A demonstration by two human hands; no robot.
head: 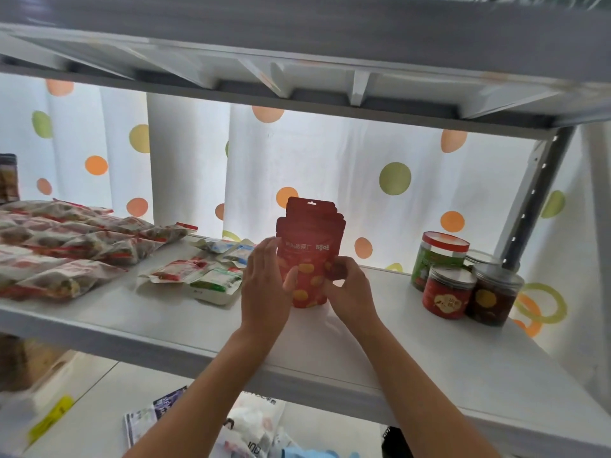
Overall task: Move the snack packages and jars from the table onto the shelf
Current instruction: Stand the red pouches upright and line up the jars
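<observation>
Left hand (264, 285): palm flat against the left edge of the red pouches (309, 252), fingers straight, thumb across the lower front; steadying, not clenched.
Right hand (350, 289): fingers pinched on the pouches' right edge, about mid-height.
Pouches: several identical ones stacked face to face, upright, base on or just above the shelf (330, 342); contact with the board cannot be told. They stand between the hands, at 12 o'clock from both wrists, mid-shelf.
Step, as judged: setting the stack down on the shelf. Next move calls for letting go evenly on both sides so the stack neither fans nor topples.
At 9 o'clock of the left hand, near: small flat sachets (205, 272). Farther at 9–10 o'clock: long bags (72, 249), lying flat.
At 3 o'clock of the right hand, well apart: jars (463, 279), upright, clustered.
At 6 o'clock, below the shelf: more packages (251, 428), not yet shelved.
</observation>
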